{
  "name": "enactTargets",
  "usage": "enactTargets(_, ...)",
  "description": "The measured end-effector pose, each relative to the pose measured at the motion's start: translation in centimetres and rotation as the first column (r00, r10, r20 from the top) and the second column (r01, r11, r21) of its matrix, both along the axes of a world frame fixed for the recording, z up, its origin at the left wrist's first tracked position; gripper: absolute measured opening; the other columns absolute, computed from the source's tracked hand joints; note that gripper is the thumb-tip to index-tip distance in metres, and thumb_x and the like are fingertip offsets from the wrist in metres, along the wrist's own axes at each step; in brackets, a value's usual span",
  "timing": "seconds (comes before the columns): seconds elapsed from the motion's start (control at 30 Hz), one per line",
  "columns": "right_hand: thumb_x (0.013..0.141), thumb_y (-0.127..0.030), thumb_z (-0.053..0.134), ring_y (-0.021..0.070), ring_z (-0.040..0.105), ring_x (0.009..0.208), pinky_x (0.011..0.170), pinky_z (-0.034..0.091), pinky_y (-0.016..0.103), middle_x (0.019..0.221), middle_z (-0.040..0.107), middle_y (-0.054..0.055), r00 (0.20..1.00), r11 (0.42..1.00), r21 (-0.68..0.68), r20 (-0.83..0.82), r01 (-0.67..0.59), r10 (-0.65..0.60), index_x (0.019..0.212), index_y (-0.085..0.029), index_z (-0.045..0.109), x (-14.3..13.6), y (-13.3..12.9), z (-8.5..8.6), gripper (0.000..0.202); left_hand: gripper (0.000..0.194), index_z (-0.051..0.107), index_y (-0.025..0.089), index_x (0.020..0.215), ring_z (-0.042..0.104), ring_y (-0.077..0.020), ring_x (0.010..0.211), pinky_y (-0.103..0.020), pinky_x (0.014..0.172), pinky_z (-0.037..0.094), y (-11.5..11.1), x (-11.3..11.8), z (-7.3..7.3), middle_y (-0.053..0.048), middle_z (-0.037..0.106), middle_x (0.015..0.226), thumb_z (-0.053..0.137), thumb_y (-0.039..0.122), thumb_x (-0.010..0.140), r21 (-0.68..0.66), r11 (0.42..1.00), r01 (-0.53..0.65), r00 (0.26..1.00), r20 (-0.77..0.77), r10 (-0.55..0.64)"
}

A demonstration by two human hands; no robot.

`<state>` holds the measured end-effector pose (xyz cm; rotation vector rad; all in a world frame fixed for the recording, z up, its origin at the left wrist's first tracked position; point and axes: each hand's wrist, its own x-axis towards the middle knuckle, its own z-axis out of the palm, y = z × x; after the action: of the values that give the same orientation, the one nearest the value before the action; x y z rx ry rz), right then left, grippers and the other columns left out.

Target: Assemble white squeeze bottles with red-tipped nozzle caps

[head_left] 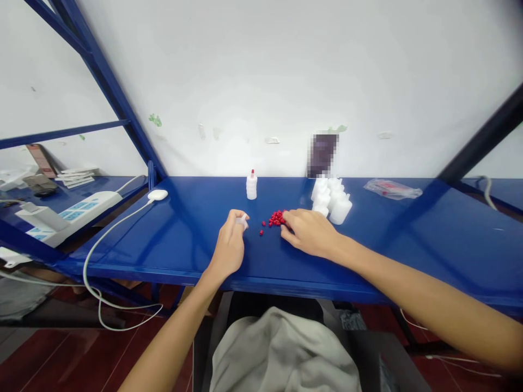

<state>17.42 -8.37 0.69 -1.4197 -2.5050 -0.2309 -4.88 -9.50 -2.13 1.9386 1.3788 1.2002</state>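
Note:
My left hand (231,239) is closed around a small white plastic bottle (242,220) with a tapered tip, mostly covered by the fingers. At the right edge of a pile of small red caps (277,219), my right hand (306,231) reaches down with thumb and forefinger apart; its fingertips touch the caps there. A couple of caps lie loose to the left of the pile. Farther back, a ribbed white bottle (251,187) stands upright wearing a red cap (252,172). Several uncapped white bottles (340,210) are grouped just beyond my right hand.
Everything rests on a blue metal table (171,234) against a white wall. A clear plastic bag (393,189) with something red inside lies at the right back. On the left are a white cable with a round end (157,195) and a power strip (92,209). A dark pixelated panel (322,155) leans at the wall.

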Motion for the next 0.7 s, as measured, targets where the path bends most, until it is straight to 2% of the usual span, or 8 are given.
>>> enactTargets(0.1, 0.098, -0.03, 0.043, 0.0195, 0.06, 0.069, 0.059, 0.031, 0.03, 0.081, 0.067, 0.007, 0.994, 0.999, -0.032, -0.106, -0.031, 0.027, 0.085, -0.018, 0.055, -0.3, -0.5, 0.2, 0.02, 0.028, 0.05, 0.019, 0.121, 0.057, -0.0163, 0.086, -0.031, 0.081, 0.047, -0.2, 0.4, 0.1, -0.004, 0.06, 0.099, 0.031, 0.029, 0.103, 0.063, 0.995, 0.083, 0.992, -0.097, -0.077)
enactTargets(0.2, 0.102, -0.032, 0.038, 0.0192, 0.062, 0.072, 0.064, 0.036, 0.029, 0.085, 0.069, 0.007, 0.981, 0.992, -0.068, -0.171, -0.102, 0.089, 0.09, -0.018, 0.055, -0.5, -0.9, 0.3, 0.026, 0.047, 0.031, 0.02, 0.146, 0.06, -0.0201, 0.102, -0.037, 0.094, 0.047, -0.8, 1.2, 0.3, -0.01, 0.061, 0.117, 0.04, 0.036, 0.102, 0.091, 0.961, 0.259, 0.939, -0.256, -0.229)
enactTargets(0.27, 0.102, -0.03, 0.035, 0.0213, 0.064, 0.073, 0.063, 0.035, 0.031, 0.088, 0.07, 0.01, 0.994, 0.997, -0.061, -0.106, -0.046, 0.04, 0.094, -0.016, 0.057, -0.7, -0.9, 0.1, 0.027, 0.053, 0.027, 0.02, 0.149, 0.06, -0.0221, 0.109, -0.039, 0.097, 0.047, -1.1, 1.5, 0.3, -0.012, 0.059, 0.124, 0.044, 0.037, 0.101, 0.095, 0.949, 0.302, 0.912, -0.318, -0.258)
enactTargets(0.4, 0.102, -0.025, 0.035, 0.0233, 0.064, 0.073, 0.061, 0.033, 0.032, 0.089, 0.07, 0.014, 1.0, 0.999, -0.047, 0.006, 0.027, -0.026, 0.1, -0.014, 0.059, -0.5, -0.5, -0.2, 0.027, 0.045, 0.037, 0.022, 0.143, 0.059, -0.0238, 0.113, -0.041, 0.099, 0.048, -1.0, 1.5, 0.1, -0.011, 0.06, 0.126, 0.045, 0.035, 0.101, 0.124, 0.953, 0.275, 0.907, -0.363, -0.214)
enactTargets(0.47, 0.102, -0.025, 0.034, 0.0216, 0.063, 0.072, 0.063, 0.035, 0.031, 0.087, 0.069, 0.012, 0.998, 0.997, -0.072, -0.047, -0.033, 0.029, 0.098, -0.015, 0.058, -0.3, -0.5, -0.1, 0.026, 0.044, 0.038, 0.024, 0.142, 0.06, -0.0232, 0.111, -0.04, 0.097, 0.049, -0.9, 1.4, 0.0, -0.01, 0.06, 0.128, 0.048, 0.034, 0.1, 0.137, 0.951, 0.278, 0.905, -0.369, -0.211)
enactTargets(0.53, 0.103, -0.028, 0.034, 0.0192, 0.061, 0.072, 0.065, 0.037, 0.03, 0.086, 0.067, 0.008, 0.975, 0.98, -0.121, -0.173, -0.159, 0.136, 0.093, -0.017, 0.055, -0.1, -0.8, 0.2, 0.026, 0.045, 0.038, 0.025, 0.142, 0.06, -0.0227, 0.11, -0.039, 0.096, 0.05, -0.8, 1.4, -0.1, -0.009, 0.06, 0.13, 0.05, 0.035, 0.099, 0.154, 0.943, 0.294, 0.903, -0.367, -0.222)
enactTargets(0.6, 0.104, -0.031, 0.035, 0.0173, 0.058, 0.071, 0.066, 0.038, 0.028, 0.083, 0.065, 0.005, 0.92, 0.942, -0.159, -0.312, -0.295, 0.236, 0.09, -0.019, 0.052, -0.1, -1.2, 0.4, 0.026, 0.048, 0.038, 0.025, 0.142, 0.06, -0.0227, 0.11, -0.039, 0.096, 0.049, -1.0, 1.3, -0.1, -0.009, 0.06, 0.13, 0.053, 0.037, 0.098, 0.168, 0.93, 0.326, 0.895, -0.371, -0.247)
enactTargets(0.7, 0.104, -0.031, 0.034, 0.0163, 0.056, 0.07, 0.066, 0.039, 0.028, 0.081, 0.062, 0.004, 0.853, 0.903, -0.162, -0.428, -0.398, 0.299, 0.089, -0.02, 0.05, -0.4, -1.6, 0.5, 0.025, 0.055, 0.037, 0.026, 0.143, 0.061, -0.0219, 0.105, -0.038, 0.094, 0.05, -1.3, 1.3, -0.1, -0.008, 0.063, 0.123, 0.059, 0.042, 0.095, 0.187, 0.915, 0.358, 0.89, -0.366, -0.273)
